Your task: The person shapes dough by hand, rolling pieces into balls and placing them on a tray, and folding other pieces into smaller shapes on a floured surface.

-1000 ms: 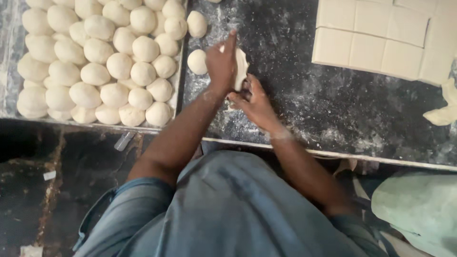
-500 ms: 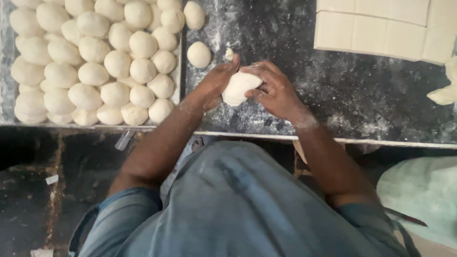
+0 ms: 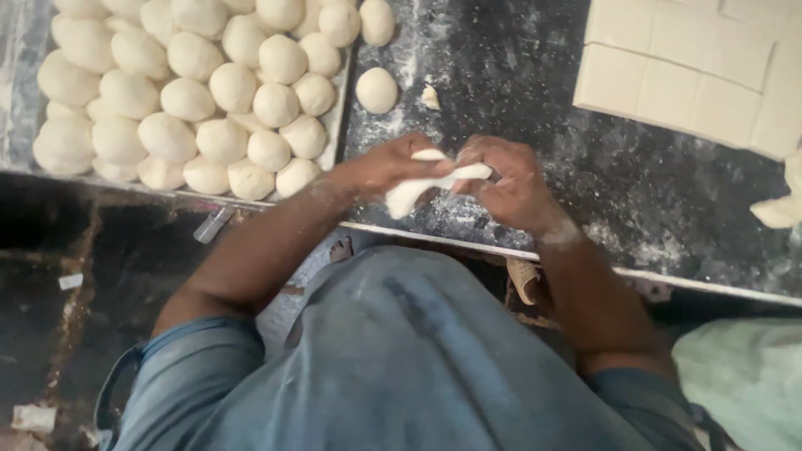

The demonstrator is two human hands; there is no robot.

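A: Where is the piece of dough (image 3: 415, 190) at this moment?

B: It is between the two hands, above the front edge of the dark floured table (image 3: 535, 92). The left hand (image 3: 386, 165) holds its left part and the right hand (image 3: 506, 177) holds its right part. The fingers of both hands are closed on the dough, with the thumbs on top. One corner hangs down under the left fingers.

A: How does one do this step well?

B: I think the person folds the soft piece to make a ball. The edges should go inward and under, toward the palms, so the top skin becomes smooth and tight. The fingers should press gently. If they squeeze hard, the dough can tear or stick to the skin. The hanging corner needs to be tucked in, otherwise a seam may stay open.

A: What is around the fingers?

B: Just beyond the fingertips there is a small scrap of dough (image 3: 430, 98) and one finished ball (image 3: 377, 89) on the table. Another ball (image 3: 377, 21) lies farther beyond. To the left of the left hand is the metal tray (image 3: 336, 138), full of round dough balls (image 3: 188, 98) that touch each other. Far to the right of the right hand lies a flat sheet of dough cut in squares (image 3: 693, 71), and a loose scrap (image 3: 777, 210) is near the table edge.

A: Is the flour useful?

B: Yes, I judge a little flour on the fingers helps against sticking.
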